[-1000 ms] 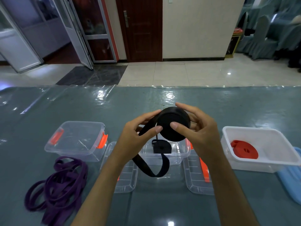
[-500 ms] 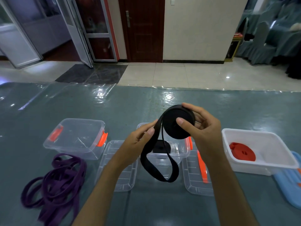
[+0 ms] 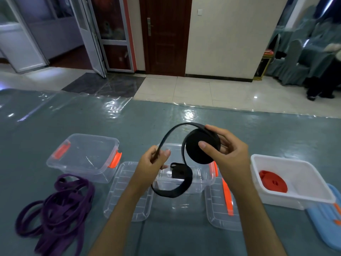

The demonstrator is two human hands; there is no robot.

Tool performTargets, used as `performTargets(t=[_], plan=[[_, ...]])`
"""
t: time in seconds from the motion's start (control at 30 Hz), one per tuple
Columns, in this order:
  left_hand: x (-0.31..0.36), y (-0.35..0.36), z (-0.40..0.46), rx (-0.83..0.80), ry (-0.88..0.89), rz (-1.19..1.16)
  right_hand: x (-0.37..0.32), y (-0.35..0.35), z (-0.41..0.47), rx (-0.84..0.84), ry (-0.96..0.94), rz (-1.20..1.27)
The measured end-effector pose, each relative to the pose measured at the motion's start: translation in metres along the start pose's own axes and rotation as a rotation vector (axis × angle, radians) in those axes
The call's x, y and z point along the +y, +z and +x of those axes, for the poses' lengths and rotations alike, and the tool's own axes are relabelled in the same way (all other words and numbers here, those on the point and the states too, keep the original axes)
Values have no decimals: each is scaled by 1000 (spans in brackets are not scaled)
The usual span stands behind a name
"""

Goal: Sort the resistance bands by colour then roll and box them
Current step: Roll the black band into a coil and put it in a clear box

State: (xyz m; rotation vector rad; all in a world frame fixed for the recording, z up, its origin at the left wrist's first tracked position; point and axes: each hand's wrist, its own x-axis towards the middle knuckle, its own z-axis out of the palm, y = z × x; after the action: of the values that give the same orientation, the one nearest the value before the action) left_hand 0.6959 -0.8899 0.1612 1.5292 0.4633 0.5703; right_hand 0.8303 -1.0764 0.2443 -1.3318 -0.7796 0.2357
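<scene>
Hands are being held up over a grey-blue table covered in shiny clear plastic. A black rubber resistance band, partly rolled into a flat round coil, is being held in the air by the right hand, with the thumb pressed on the face of the coil and the fingers curled round its far edge. The loose end of the same band is being pinched between the thumb and fingers of the left hand; it is arching up from that hand to the top of the coil, and another loop of it is hanging down below the hands. Under the hands, a clear plastic box with orange clips is sitting on the table, and a small black rolled band is lying inside it. Two clear lids are lying flat, one on each side of this box. To the left, a second clear plastic box with orange clips is standing, and a messy pile of purple rubber bands is lying just in front of it. To the right, a red rolled band is lying inside a white plastic box, and a light blue lid is lying just beside that box.
</scene>
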Motion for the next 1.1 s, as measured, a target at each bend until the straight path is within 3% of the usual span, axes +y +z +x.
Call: performTargets(t=[0.1, 0.27, 0.47, 0.63, 1.1], plan=[[-3, -7, -3, -14, -34, 45, -1, -1, -1, 17, -2, 44], [-1, -14, -10, -43, 53, 464, 1, -2, 1, -56, 19, 24], [36, 5, -1, -161, 190, 164, 3, -2, -1, -220, 35, 31], [50, 14, 2, -216, 135, -35, 3, -7, -1, -222, 54, 17], [61, 22, 0, -173, 136, -86, -1, -16, -5, -256, 169, 210]])
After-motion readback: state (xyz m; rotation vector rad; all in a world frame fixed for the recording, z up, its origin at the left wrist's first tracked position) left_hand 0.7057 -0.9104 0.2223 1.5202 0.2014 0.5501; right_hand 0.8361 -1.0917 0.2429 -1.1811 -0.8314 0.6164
